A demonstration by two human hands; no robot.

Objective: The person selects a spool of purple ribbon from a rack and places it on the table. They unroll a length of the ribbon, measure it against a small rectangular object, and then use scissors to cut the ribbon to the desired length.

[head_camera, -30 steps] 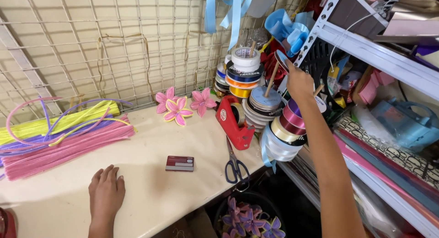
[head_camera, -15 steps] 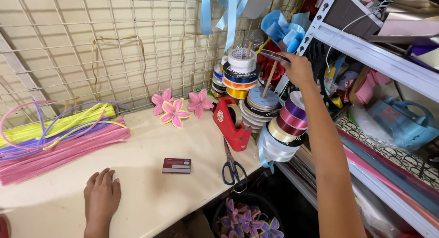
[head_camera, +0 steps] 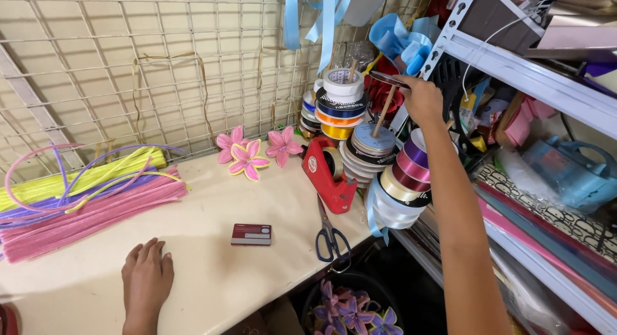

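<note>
fingers of right hand (head_camera: 421, 100) pinch ribbon spool (head_camera: 387, 80) above spindle (head_camera: 384, 112).

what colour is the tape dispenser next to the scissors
Red, seen in the head view: the tape dispenser stands just behind the scissors.

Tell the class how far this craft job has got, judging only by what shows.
Done: three pink flowers lie finished by the grid wall, purple ones in a bin below. In hand: the right hand lifts a flat spool above the ribbon stack; the left hand rests flat. Left: piles of stems unused, scissors idle.
</note>
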